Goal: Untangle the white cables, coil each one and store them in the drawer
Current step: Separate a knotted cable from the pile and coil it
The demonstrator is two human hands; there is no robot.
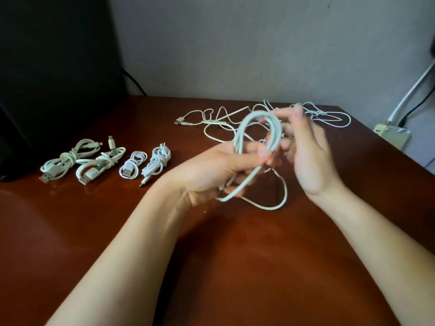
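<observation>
1. The white cable [277,131], smooth and round, is folded into a tall narrow loop held above the table, with one slack strand drooping onto the wood.
2. The left hand [211,170] lies palm up, its fingers curled round the loop's lower end.
3. The right hand [310,158] is at the loop's top, fingers bent and blurred; I cannot tell whether they pinch it.
4. A loose tangle of cables [211,121] lies behind the hands.
5. Four knotted bundles [131,164] sit in a row to the left.
6. The table [235,255] is glossy reddish-brown wood.
</observation>
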